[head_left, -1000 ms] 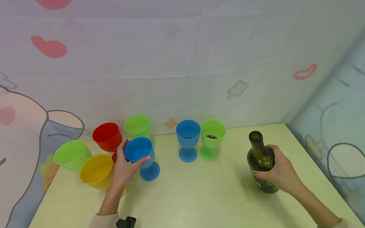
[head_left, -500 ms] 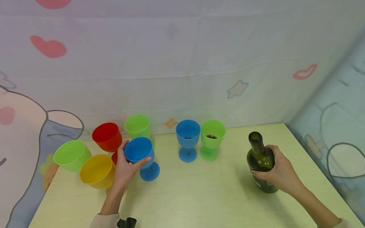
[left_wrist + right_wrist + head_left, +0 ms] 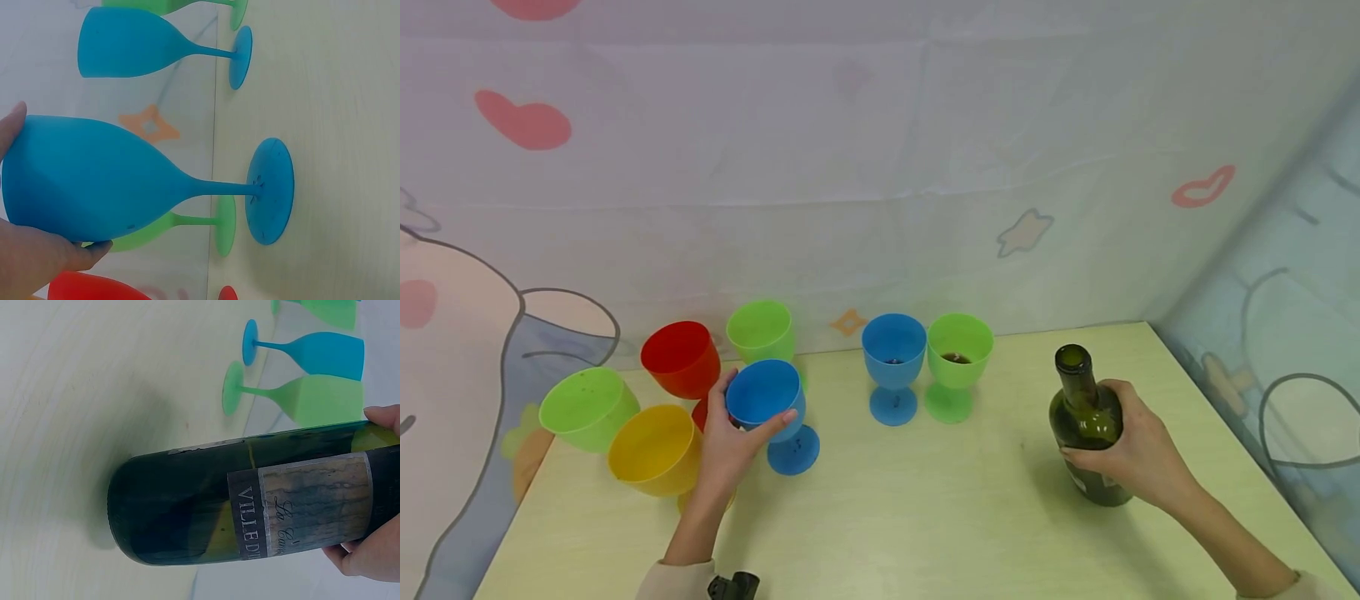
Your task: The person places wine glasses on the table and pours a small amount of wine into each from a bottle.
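Head view: the right hand (image 3: 1138, 454) clamps its fingers round the bottle (image 3: 1081, 423), best held steady. Well left of the bottle, the left hand (image 3: 732, 446) grips the near blue cup (image 3: 767, 400) by its bowl; a gentle, even squeeze should suit. Farther back, left of the bottle, a green cup (image 3: 957, 381) holds dark liquid (image 3: 957, 359) beside a second blue cup (image 3: 895, 375); give both clearance.

- The right hand (image 3: 378, 553) grips a dark green bottle (image 3: 169, 506) with a printed label (image 3: 315, 506).
- Beyond it, a blue goblet (image 3: 325, 353) shows between two green goblets (image 3: 328, 400).
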Motion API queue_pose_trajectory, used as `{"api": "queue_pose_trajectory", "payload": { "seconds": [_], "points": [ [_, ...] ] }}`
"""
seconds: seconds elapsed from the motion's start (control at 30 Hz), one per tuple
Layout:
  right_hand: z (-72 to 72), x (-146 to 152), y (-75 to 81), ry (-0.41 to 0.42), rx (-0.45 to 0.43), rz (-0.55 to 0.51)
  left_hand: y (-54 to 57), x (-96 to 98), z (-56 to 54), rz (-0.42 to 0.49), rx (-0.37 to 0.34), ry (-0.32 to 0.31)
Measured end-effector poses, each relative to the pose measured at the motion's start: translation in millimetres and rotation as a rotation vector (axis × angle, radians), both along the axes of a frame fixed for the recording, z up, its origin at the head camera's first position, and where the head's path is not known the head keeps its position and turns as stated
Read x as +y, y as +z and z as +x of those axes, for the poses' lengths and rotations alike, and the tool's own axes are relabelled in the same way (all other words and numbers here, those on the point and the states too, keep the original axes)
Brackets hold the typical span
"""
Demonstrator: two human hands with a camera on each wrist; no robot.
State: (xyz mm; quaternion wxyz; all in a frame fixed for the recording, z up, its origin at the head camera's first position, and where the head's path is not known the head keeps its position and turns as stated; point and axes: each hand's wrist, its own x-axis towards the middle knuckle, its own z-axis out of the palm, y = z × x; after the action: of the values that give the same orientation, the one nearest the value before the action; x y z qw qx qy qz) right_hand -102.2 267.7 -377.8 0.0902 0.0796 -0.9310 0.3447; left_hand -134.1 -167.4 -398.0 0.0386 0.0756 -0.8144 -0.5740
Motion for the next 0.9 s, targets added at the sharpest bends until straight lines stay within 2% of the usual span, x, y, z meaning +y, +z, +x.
{"api": "queue_pose_trajectory", "payload": {
  "seconds": [0.43, 0.7, 0.9],
  "points": [
    [-1.7, 2, 0.7, -0.009, -0.007, 0.001, 5.9, 8.2, 4.2, -0.053, 0.012, -0.026],
    [-1.9, 3, 0.2, -0.014, -0.006, 0.006, 8.3, 18.8, 11.1, -0.052, 0.042, -0.096],
    [-2.2, 3, 0.0, -0.006, -0.004, 0.0, 13.3, 32.5, 17.1, -0.034, 0.014, -0.139]
  ]
}}
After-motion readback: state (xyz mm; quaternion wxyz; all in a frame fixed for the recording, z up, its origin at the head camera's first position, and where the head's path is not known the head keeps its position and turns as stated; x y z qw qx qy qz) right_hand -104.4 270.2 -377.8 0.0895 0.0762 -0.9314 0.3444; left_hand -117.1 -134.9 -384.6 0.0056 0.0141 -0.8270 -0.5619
